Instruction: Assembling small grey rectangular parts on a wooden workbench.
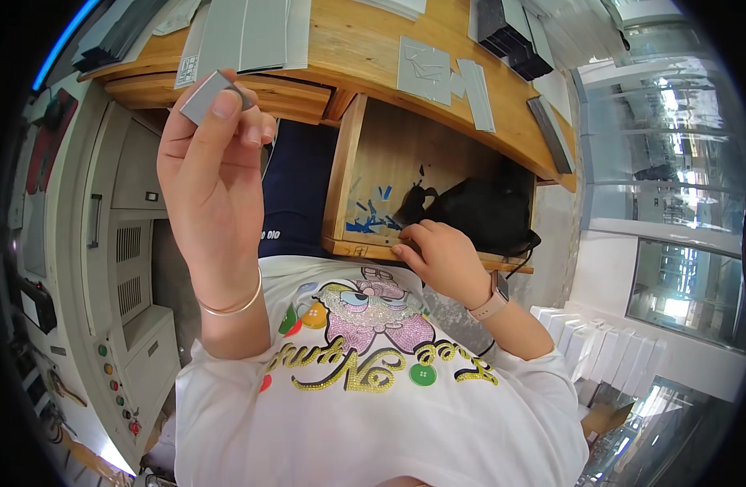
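My left hand point(214, 162) is raised at the left, its thumb and fingers pinched on a small flat grey piece point(202, 99), possibly card or sheet. My right hand point(446, 258) rests at the front of an open wooden drawer point(346, 174), its fingers curled over the front edge and the thumb on the outer side. Inside the drawer, small blue scraps point(371, 219) lie scattered on the left. A black bag point(490, 213) with a strap fills the right side.
On the wooden table point(340, 49) lie grey sheets point(263, 32), a grey cut-out sheet point(424, 69), narrow grey strips point(477, 93) and a dark bar point(550, 134). Dark blocks point(507, 32) stand farther back. A machine cabinet with coloured buttons point(109, 369) stands left; white boxes point(600, 349) are stacked right.
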Tool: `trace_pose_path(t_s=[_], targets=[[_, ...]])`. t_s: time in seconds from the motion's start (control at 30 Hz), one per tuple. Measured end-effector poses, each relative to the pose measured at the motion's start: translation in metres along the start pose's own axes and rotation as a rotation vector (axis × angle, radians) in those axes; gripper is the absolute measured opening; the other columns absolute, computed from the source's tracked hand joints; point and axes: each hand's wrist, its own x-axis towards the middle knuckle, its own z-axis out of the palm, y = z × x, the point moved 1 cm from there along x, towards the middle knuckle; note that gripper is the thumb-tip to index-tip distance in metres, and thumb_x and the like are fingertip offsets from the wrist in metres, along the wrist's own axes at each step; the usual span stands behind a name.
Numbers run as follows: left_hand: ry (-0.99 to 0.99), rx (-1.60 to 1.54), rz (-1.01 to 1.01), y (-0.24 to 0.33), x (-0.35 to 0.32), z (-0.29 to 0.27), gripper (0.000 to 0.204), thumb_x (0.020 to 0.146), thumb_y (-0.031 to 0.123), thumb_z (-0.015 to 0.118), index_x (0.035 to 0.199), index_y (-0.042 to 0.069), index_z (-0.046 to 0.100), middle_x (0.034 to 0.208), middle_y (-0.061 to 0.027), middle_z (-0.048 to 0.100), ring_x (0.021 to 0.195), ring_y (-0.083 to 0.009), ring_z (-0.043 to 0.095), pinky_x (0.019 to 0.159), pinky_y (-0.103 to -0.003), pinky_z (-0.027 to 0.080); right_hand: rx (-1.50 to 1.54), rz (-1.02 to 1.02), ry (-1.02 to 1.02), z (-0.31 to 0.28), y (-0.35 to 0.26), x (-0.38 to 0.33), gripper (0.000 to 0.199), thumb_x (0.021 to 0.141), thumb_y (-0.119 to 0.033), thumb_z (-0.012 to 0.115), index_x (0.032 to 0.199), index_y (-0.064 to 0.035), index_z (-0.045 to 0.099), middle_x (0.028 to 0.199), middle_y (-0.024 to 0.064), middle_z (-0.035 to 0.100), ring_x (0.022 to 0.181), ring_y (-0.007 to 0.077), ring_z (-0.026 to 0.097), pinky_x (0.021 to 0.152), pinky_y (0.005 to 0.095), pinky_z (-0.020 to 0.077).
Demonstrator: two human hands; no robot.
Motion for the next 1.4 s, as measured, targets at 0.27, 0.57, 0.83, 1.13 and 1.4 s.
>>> trace_pose_path(t_s=[0.27,0.57,0.83,1.13,1.4], targets=[[0.004,0.028,-0.067,-0.011,0.005,0.011,0.018,0.083,0.006,0.055,0.098,-0.002,0.057,0.079,-0.0069,0.057,0.063,-0.0116,0.047,0.063,-0.026,0.039,0.002,-0.058,-0.127,-0.002,0.013,0.018,0.019,0.080,-0.024,0.054,0.080,-0.0057,0.060,0.070,0.0112,0.058,0.066,0.0289,0.057,0.058,0.0363,0.0449],[-0.011,0.051,-0.052,-0.008,0.009,0.005,0.018,0.083,0.007,0.055,0.099,-0.002,0.056,0.078,-0.0043,0.055,0.063,-0.0111,0.044,0.063,-0.027,0.037,0.085,-0.059,0.109,-0.032,0.053,0.072,0.010,0.069,-0.008,0.063,0.078,-0.0065,0.060,0.070,0.0066,0.056,0.067,0.0196,0.055,0.060,0.0285,0.0450],[0.002,0.067,-0.079,-0.007,0.011,0.005,0.020,0.083,0.008,0.055,0.101,-0.001,0.055,0.079,-0.0048,0.055,0.063,-0.0114,0.044,0.064,-0.029,0.036,-0.088,-0.130,-0.204,0.022,0.061,0.115,0.010,0.062,-0.019,0.065,0.067,-0.0115,0.061,0.070,0.0066,0.060,0.071,0.0264,0.058,0.061,0.0358,0.0464],[0.002,0.065,-0.074,-0.011,0.016,0.000,0.020,0.083,0.008,0.055,0.101,-0.001,0.053,0.077,-0.0044,0.054,0.064,-0.0116,0.044,0.064,-0.029,0.036,0.011,-0.019,-0.165,0.031,0.093,0.126,0.009,0.068,-0.016,0.062,0.075,-0.0110,0.064,0.078,0.0077,0.062,0.076,0.0260,0.059,0.064,0.0347,0.0476],[-0.021,0.059,-0.069,-0.010,0.020,-0.002,0.020,0.083,0.007,0.055,0.102,-0.001,0.053,0.079,-0.0049,0.056,0.064,-0.0116,0.044,0.064,-0.028,0.037,0.018,0.014,-0.100,0.020,0.087,0.122,0.009,0.069,-0.015,0.061,0.076,-0.0106,0.064,0.080,0.0077,0.063,0.077,0.0263,0.059,0.065,0.0356,0.0476]])
